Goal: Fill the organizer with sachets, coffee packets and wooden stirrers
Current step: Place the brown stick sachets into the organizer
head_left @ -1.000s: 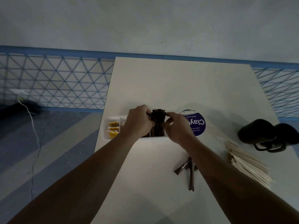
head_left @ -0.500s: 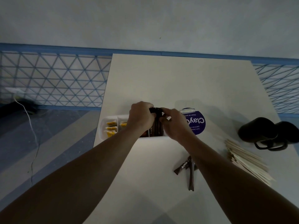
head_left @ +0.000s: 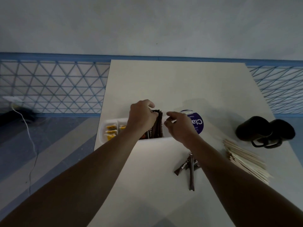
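Note:
A white organizer point(head_left: 105, 128) sits at the table's left edge, with yellow sachets point(head_left: 111, 132) in its left compartments. A bundle of dark coffee packets point(head_left: 157, 126) stands upright in a middle compartment. My left hand point(head_left: 141, 118) grips the bundle from the left. Just right of the bundle, my right hand point(head_left: 178, 126) hovers over the neighbouring white compartment, finger and thumb slightly apart and off the packets. Three loose coffee packets point(head_left: 188, 166) lie on the table under my right forearm. A pile of wooden stirrers point(head_left: 246, 159) lies to the right.
A round tub with a blue label point(head_left: 197, 124) stands right behind my right hand. Two black mugs point(head_left: 265, 131) lie on their sides at the right edge, beyond the stirrers. The table point(head_left: 172, 82) drops off close to the organizer's left side.
My right hand has let go of the coffee packets and shifted slightly right. My left hand still holds the bundle, now lower in the compartment.

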{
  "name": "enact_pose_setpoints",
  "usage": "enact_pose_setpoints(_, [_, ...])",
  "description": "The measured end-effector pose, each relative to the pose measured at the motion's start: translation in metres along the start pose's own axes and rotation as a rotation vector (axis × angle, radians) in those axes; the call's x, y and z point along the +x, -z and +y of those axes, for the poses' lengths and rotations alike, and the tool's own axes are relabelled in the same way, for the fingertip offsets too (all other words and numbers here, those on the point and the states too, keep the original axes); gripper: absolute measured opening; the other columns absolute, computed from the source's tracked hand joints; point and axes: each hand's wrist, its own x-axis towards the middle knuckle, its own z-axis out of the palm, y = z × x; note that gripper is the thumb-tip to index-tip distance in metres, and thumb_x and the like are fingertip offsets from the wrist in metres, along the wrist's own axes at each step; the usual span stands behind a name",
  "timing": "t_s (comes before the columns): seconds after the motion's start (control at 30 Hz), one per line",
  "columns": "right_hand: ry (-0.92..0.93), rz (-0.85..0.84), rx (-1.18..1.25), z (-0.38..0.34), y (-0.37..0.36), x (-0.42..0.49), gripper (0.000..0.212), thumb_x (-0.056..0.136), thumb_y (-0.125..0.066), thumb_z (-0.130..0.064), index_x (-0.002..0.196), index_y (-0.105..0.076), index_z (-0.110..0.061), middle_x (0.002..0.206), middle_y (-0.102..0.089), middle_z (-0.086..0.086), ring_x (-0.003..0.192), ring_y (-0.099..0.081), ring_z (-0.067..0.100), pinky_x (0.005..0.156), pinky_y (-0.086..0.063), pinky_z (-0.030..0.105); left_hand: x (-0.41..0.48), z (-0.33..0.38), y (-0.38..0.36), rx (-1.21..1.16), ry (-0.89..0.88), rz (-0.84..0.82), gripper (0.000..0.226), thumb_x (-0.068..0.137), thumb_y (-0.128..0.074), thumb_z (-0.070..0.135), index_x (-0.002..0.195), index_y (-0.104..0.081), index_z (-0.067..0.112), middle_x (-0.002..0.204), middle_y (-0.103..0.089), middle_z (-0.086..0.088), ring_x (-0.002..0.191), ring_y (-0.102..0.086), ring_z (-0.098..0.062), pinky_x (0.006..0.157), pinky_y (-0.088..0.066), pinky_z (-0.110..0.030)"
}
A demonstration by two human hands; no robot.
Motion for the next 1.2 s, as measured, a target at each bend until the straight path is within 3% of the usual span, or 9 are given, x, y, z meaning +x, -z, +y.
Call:
enact_pose_setpoints(0.17, [-0.048, 0.071, 0.065, 0.011, 0.018, -0.015, 0.034, 0.094, -0.063, -0.017, 0.128, -0.066, -0.015, 0.112, -0.073, 0.003, 0.089, -0.068, 0.017, 0.075, -0.051, 0.023, -0.014, 0.018, -0.003, -0.039, -0.066, -0.015, 0.02, 0.084, -0.072, 0.018, 0.103, -0.069, 0.015, 0.083, -0.072, -0.002, 0.073, -0.072, -0.018, 0.078, -0.06, -0.036])
enact_pose_setpoints(0.33, [-0.111, 0.161, 0.026, 0.033, 0.038, -0.035, 0.015, 0.088, -0.063, -0.018, 0.097, -0.075, -0.018, 0.077, -0.072, 0.004, 0.068, -0.064, 0.024, 0.067, -0.054, 0.035, -0.036, 0.038, -0.018, -0.067, -0.106, -0.124, 0.012, 0.084, -0.071, 0.016, 0.096, -0.07, 0.014, 0.081, -0.071, -0.003, 0.067, -0.071, -0.017, 0.069, -0.06, -0.029])
enact_pose_setpoints(0.5, [-0.276, 0.224, 0.098, 0.072, 0.053, -0.062, 0.008, 0.09, -0.066, -0.015, 0.087, -0.072, -0.017, 0.069, -0.07, 0.005, 0.054, -0.065, 0.016, 0.051, -0.054, 0.03, -0.059, 0.045, -0.044, -0.059, -0.121, -0.263, 0.008, 0.086, -0.07, 0.012, 0.092, -0.068, 0.008, 0.076, -0.071, -0.004, 0.06, -0.071, -0.016, 0.054, -0.056, -0.018])
enact_pose_setpoints(0.57, [-0.336, 0.238, 0.062, 0.084, 0.056, -0.073, 0.011, 0.09, -0.065, -0.011, 0.081, -0.07, -0.015, 0.071, -0.071, 0.007, 0.056, -0.066, 0.017, 0.051, -0.058, 0.035, -0.066, 0.043, -0.053, -0.023, -0.13, -0.312, 0.005, 0.085, -0.07, 0.013, 0.087, -0.068, 0.009, 0.072, -0.071, -0.004, 0.06, -0.071, -0.015, 0.059, -0.059, -0.022])
enact_pose_setpoints(0.67, [-0.464, 0.2, 0.034, 0.099, 0.058, -0.087, 0.013, 0.094, -0.062, -0.009, 0.083, -0.067, -0.005, 0.071, -0.07, 0.011, 0.052, -0.066, 0.016, 0.042, -0.05, 0.023, -0.077, 0.038, -0.072, 0.063, -0.129, -0.38, 0.005, 0.084, -0.068, 0.015, 0.08, -0.068, 0.012, 0.069, -0.07, -0.001, 0.067, -0.071, -0.016, 0.071, -0.061, -0.033])
enact_pose_setpoints(0.77, [-0.588, 0.177, 0.069, 0.111, 0.054, -0.098, 0.017, 0.096, -0.061, -0.014, 0.089, -0.068, 0.0, 0.069, -0.071, 0.012, 0.044, -0.067, 0.014, 0.041, -0.05, 0.021, -0.091, 0.031, -0.091, 0.142, -0.089, -0.412, 0.002, 0.084, -0.067, 0.016, 0.085, -0.067, 0.014, 0.079, -0.069, 0.0, 0.078, -0.068, -0.017, 0.077, -0.058, -0.033])
enact_pose_setpoints(0.97, [-0.658, 0.201, 0.145, 0.119, 0.041, -0.103, 0.025, 0.092, -0.07, -0.028, 0.09, -0.063, -0.004, 0.072, -0.067, 0.009, 0.04, -0.063, 0.01, 0.038, -0.047, 0.02, -0.11, 0.017, -0.12, 0.353, 0.002, -0.407, 0.045, 0.083, -0.072, 0.027, 0.12, -0.052, 0.01, 0.117, -0.058, -0.009, 0.105, -0.057, -0.026, 0.08, -0.046, -0.031])
enact_pose_setpoints(1.07, [-0.665, 0.206, 0.161, 0.116, 0.036, -0.098, 0.029, 0.091, -0.071, -0.033, 0.085, -0.061, -0.007, 0.075, -0.067, 0.01, 0.051, -0.067, 0.016, 0.041, -0.052, 0.023, -0.116, 0.009, -0.131, 0.34, 0.057, -0.419, 0.066, 0.075, -0.079, 0.037, 0.125, -0.045, 0.01, 0.123, -0.052, -0.011, 0.112, -0.054, -0.028, 0.086, -0.046, -0.033])
enact_pose_setpoints(1.2, [-0.628, 0.208, 0.103, 0.112, 0.031, -0.091, 0.036, 0.087, -0.075, -0.038, 0.08, -0.057, -0.008, 0.073, -0.065, 0.009, 0.054, -0.068, 0.019, 0.048, -0.059, 0.028, -0.123, 0.004, -0.14, 0.256, 0.1, -0.388, 0.073, 0.071, -0.082, 0.041, 0.124, -0.043, 0.01, 0.121, -0.049, -0.011, 0.109, -0.054, -0.03, 0.084, -0.045, -0.033])
